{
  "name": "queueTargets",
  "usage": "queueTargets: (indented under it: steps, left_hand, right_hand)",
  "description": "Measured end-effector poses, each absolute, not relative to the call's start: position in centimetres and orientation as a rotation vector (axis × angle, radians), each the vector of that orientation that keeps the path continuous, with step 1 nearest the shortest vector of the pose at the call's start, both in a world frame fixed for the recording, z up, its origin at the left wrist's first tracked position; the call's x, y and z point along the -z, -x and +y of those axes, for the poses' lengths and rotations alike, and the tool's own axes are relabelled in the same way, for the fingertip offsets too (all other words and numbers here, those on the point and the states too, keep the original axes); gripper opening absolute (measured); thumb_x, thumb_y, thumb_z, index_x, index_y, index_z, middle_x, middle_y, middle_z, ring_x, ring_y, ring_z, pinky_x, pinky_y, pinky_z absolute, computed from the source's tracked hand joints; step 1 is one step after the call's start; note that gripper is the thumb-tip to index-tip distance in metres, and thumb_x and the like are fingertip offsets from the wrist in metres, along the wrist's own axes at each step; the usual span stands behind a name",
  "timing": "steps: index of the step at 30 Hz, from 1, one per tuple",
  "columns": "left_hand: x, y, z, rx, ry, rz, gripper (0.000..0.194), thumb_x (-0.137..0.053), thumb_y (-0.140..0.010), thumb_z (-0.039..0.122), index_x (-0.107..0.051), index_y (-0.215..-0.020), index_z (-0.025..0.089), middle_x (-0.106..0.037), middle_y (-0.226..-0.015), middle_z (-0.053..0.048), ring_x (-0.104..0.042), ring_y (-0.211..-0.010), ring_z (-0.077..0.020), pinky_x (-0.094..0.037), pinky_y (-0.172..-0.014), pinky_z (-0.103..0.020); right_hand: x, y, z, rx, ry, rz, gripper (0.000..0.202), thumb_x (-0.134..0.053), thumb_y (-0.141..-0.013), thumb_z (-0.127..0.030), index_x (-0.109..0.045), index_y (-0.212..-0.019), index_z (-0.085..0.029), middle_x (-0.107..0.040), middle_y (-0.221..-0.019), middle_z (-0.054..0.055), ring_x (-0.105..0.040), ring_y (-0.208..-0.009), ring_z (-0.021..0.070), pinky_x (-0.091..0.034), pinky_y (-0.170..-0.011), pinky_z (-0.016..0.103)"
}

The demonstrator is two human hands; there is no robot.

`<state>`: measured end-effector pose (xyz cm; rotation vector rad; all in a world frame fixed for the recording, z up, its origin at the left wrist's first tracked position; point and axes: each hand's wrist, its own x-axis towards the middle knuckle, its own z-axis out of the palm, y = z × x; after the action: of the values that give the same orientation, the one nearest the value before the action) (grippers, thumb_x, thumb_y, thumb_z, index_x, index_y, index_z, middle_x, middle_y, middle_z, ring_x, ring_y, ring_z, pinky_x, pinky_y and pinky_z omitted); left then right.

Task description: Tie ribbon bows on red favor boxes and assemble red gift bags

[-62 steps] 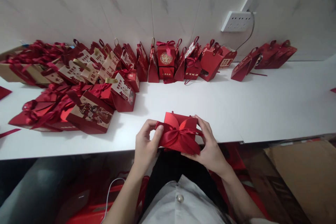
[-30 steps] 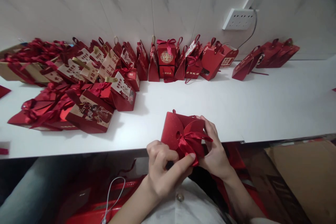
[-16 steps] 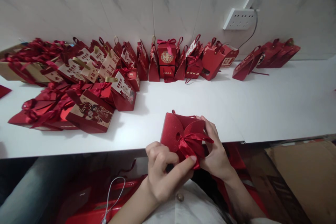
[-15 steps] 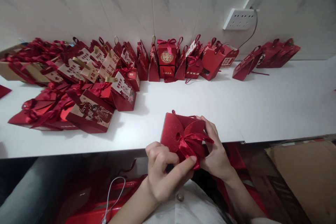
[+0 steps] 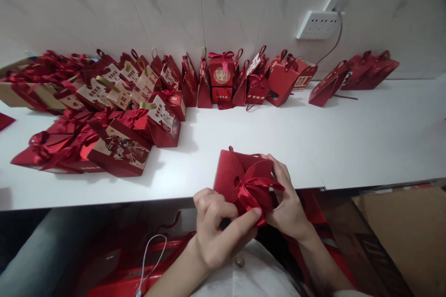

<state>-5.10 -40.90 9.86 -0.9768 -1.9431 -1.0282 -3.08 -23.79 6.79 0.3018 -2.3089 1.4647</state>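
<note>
A red gift box point(image 5: 226, 171) with overlapping curved flaps is held at the table's front edge. Across its top lies a shiny red ribbon point(image 5: 249, 194), one tail pointing right and another hanging toward me. My left hand point(image 5: 218, 222) grips the box's near left side, its thumb pressed on the hanging ribbon tail. Around the right side of the box my right hand point(image 5: 287, 202) is closed, with several of its fingertips hidden behind the box. A thin red cord point(image 5: 245, 153) shows along the far edge of the box.
Finished-looking red gift boxes point(image 5: 221, 76) line the wall on the white table point(image 5: 223, 130). More ribboned boxes point(image 5: 120, 148) cluster at the left beside a cardboard tray point(image 5: 31, 95) of ribbons. A power strip point(image 5: 318, 25) is on the wall; a cardboard box point(image 5: 404, 236) stands lower right.
</note>
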Motion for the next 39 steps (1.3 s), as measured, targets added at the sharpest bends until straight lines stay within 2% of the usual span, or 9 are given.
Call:
queueTargets:
  steps: [7,15,20,24,26,29,32,35,39]
  left_hand:
    - [-9.8,5.0,-40.9,1.028,0.936,-1.943,0.009,-0.062,-0.082,0.014,-0.066,-0.087,0.020,-0.039,-0.068,0.002,-0.042,-0.072,-0.0130,-0.037,-0.070,-0.029]
    - [-9.9,5.0,-40.8,1.043,0.938,-1.953,0.007,-0.063,-0.080,0.015,-0.066,-0.085,0.020,-0.040,-0.067,0.002,-0.042,-0.070,-0.0130,-0.038,-0.068,-0.029]
    - [-9.7,6.0,-41.5,1.380,0.716,-1.974,0.016,-0.062,-0.077,0.006,-0.064,-0.087,0.019,-0.046,-0.067,0.002,-0.045,-0.067,-0.0112,-0.040,-0.060,-0.025]
    - [-8.9,8.6,-42.9,1.633,0.265,-2.133,0.005,-0.059,-0.083,0.019,-0.061,-0.078,0.019,-0.051,-0.067,0.002,-0.048,-0.064,-0.0097,-0.040,-0.060,-0.022]
    - [-8.3,9.9,-43.4,1.688,0.114,-2.227,0.012,-0.058,-0.083,0.027,-0.061,-0.076,0.018,-0.054,-0.067,0.002,-0.050,-0.064,-0.0104,-0.042,-0.063,-0.023]
    - [-7.2,10.7,-43.3,1.746,0.085,-2.370,0.017,-0.056,-0.083,0.033,-0.061,-0.077,0.018,-0.058,-0.069,0.001,-0.053,-0.067,-0.0121,-0.043,-0.066,-0.024]
    - [-6.4,10.4,-42.5,1.741,0.217,-2.494,0.018,-0.054,-0.084,0.032,-0.061,-0.077,0.017,-0.060,-0.072,0.000,-0.054,-0.069,-0.0126,-0.043,-0.068,-0.024]
    - [-6.2,9.9,-41.8,1.684,0.354,-2.552,0.017,-0.053,-0.084,0.030,-0.060,-0.075,0.017,-0.058,-0.069,0.001,-0.054,-0.067,-0.0122,-0.043,-0.066,-0.024]
    - [-6.1,9.7,-41.3,1.633,0.427,-2.591,0.017,-0.051,-0.085,0.029,-0.059,-0.076,0.017,-0.058,-0.069,0.001,-0.054,-0.066,-0.0122,-0.044,-0.066,-0.024]
  right_hand:
    - [-6.7,3.1,-23.8,-1.472,-0.292,-2.317,0.093,-0.075,-0.071,-0.023,-0.021,-0.146,-0.033,-0.034,-0.140,0.005,-0.036,-0.133,0.0210,-0.038,-0.110,0.033]
    - [-6.7,3.2,-23.8,-1.459,-0.293,-2.328,0.098,-0.079,-0.067,-0.026,-0.020,-0.146,-0.033,-0.034,-0.140,0.006,-0.036,-0.133,0.0237,-0.038,-0.110,0.036]
    - [-6.6,3.1,-23.6,-1.483,-0.300,-2.339,0.105,-0.082,-0.062,-0.026,-0.021,-0.146,-0.032,-0.034,-0.141,0.009,-0.035,-0.134,0.0277,-0.038,-0.109,0.041]
    - [-6.4,2.9,-23.5,-1.700,-0.271,-2.286,0.105,-0.085,-0.057,-0.036,-0.026,-0.144,-0.029,-0.037,-0.142,0.010,-0.040,-0.131,0.0297,-0.044,-0.103,0.043]
    - [-6.2,3.0,-23.5,-1.988,-0.194,-2.155,0.092,-0.079,-0.062,-0.050,-0.034,-0.140,-0.028,-0.050,-0.134,0.011,-0.051,-0.122,0.0303,-0.050,-0.095,0.046]
    - [-6.1,3.5,-23.6,-2.491,0.017,-1.881,0.067,-0.044,-0.079,-0.071,-0.051,-0.126,-0.024,-0.066,-0.112,0.011,-0.062,-0.106,0.0303,-0.055,-0.084,0.052]
    - [-6.4,4.2,-23.4,-2.778,0.173,-1.716,0.068,-0.016,-0.087,-0.069,-0.059,-0.113,-0.022,-0.067,-0.111,0.012,-0.063,-0.105,0.0290,-0.051,-0.086,0.057]
    - [-6.8,4.6,-23.2,-2.865,0.093,-1.722,0.070,-0.009,-0.089,-0.066,-0.059,-0.113,-0.023,-0.062,-0.119,0.014,-0.063,-0.105,0.0276,-0.045,-0.092,0.060]
    - [-7.1,4.6,-23.1,-2.973,0.098,-1.639,0.076,-0.010,-0.085,-0.072,-0.056,-0.115,-0.020,-0.062,-0.120,0.016,-0.064,-0.103,0.0273,-0.040,-0.099,0.059]
